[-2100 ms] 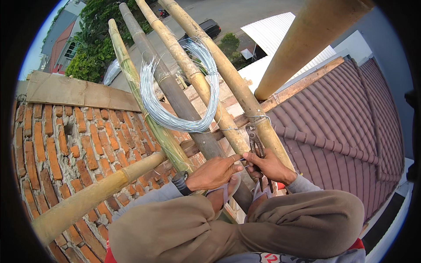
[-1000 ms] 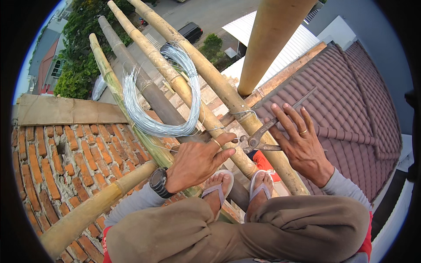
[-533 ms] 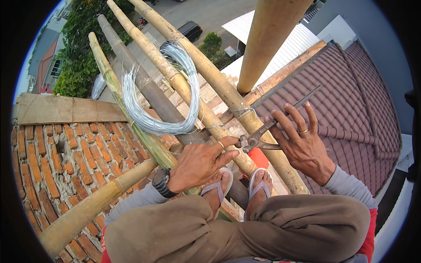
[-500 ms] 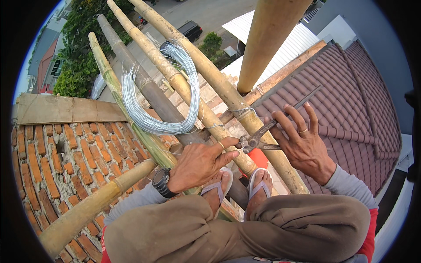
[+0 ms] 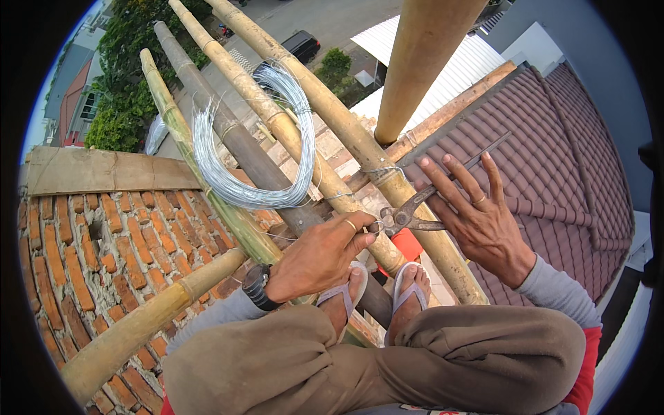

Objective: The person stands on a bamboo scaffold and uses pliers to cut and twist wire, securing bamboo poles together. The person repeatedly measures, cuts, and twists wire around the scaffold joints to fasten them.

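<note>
My left hand (image 5: 317, 254), with a ring and a black wristwatch (image 5: 256, 287), pinches a short bit of wire (image 5: 377, 226) between thumb and forefinger. Just right of the fingertips are the jaws of dark metal pincers (image 5: 400, 218). My right hand (image 5: 484, 232) holds the pincers by the handles near the thumb, its other fingers stretched out along and over them. The handles are spread apart. A coil of silvery wire (image 5: 259, 199) lies across the bamboo poles beyond my left hand. A wire tie (image 5: 382, 170) wraps the right-hand bamboo pole (image 5: 353, 142).
My sandalled feet (image 5: 411, 294) stand on poles high above a road (image 5: 346, 28). An upright bamboo post (image 5: 422, 69) rises ahead. A brick wall (image 5: 90, 256) is at left, with a slanting pole (image 5: 152, 321); a tiled roof (image 5: 546, 166) lies at right. Something red (image 5: 407, 243) shows below the pincers.
My left thumb has closed up toward the forefinger. My right fingers have stretched out farther and spread, and the pincers' lower handle has swung up slightly. The wire coil stays put.
</note>
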A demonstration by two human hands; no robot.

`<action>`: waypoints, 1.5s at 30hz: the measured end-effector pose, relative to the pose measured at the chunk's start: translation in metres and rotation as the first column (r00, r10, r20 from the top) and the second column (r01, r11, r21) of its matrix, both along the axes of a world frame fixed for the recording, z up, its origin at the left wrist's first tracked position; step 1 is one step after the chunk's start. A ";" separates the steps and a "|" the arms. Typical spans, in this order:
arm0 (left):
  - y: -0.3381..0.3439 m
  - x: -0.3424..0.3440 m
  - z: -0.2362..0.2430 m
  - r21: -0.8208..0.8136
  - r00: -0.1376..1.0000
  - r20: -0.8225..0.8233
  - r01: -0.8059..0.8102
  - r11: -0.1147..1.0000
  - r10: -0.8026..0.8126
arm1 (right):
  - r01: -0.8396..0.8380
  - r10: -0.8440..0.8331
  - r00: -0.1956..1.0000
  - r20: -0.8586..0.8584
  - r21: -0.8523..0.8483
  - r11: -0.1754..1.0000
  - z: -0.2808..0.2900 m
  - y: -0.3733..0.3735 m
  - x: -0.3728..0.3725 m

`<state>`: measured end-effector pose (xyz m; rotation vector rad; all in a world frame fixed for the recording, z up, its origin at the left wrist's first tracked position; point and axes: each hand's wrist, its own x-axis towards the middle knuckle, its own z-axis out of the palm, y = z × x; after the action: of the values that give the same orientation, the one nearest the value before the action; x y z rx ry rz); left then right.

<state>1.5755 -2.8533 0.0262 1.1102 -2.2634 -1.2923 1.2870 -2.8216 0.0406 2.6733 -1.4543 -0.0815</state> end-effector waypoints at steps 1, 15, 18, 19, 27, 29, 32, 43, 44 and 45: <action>0.000 -0.001 0.000 -0.034 1.000 -0.026 -0.001 0.999 0.000 | -0.006 0.006 1.000 0.006 0.010 1.000 0.000 0.000 0.001; 0.006 -0.001 0.003 -0.024 0.977 0.189 0.100 0.995 -0.094 | -0.116 0.116 0.991 -0.060 -0.009 0.993 0.007 -0.001 -0.001; 0.009 -0.001 0.002 -0.060 0.987 0.141 0.090 0.994 -0.080 | -0.147 0.148 0.989 -0.019 0.039 0.988 0.008 -0.002 -0.004; 0.010 -0.002 0.002 -0.057 0.985 0.153 0.084 0.995 -0.075 | -0.170 0.170 0.985 -0.012 0.031 0.985 0.008 -0.002 -0.006; 0.012 -0.005 0.006 -0.024 0.992 0.090 0.086 0.996 -0.084 | -0.288 0.281 0.954 0.099 0.058 0.956 -0.001 -0.005 -0.024; 0.012 -0.006 0.008 0.017 0.991 0.087 0.097 0.995 -0.098 | -0.312 0.306 0.949 0.078 0.068 0.948 0.001 -0.006 -0.025; 0.003 -0.004 0.016 0.078 0.992 0.080 0.096 0.992 -0.102 | -0.310 0.292 0.946 0.144 0.123 0.943 0.005 -0.011 -0.022; -0.051 0.060 0.105 0.347 0.609 -0.620 -0.352 0.870 0.494 | -0.333 -0.342 0.511 0.789 0.548 0.767 0.029 -0.056 0.058; -0.047 0.057 0.105 0.386 0.547 -0.656 -0.348 0.855 0.519 | -0.404 -0.331 0.462 0.823 0.527 0.747 0.032 -0.063 0.073; -0.042 0.054 0.105 0.416 0.497 -0.662 -0.378 0.827 0.560 | -0.430 -0.377 0.438 0.816 0.559 0.709 0.031 -0.068 0.092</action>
<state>1.6290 -2.8955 0.1308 0.8903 -1.0870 -1.4075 1.3785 -2.8900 0.0712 3.6362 -1.8639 1.3573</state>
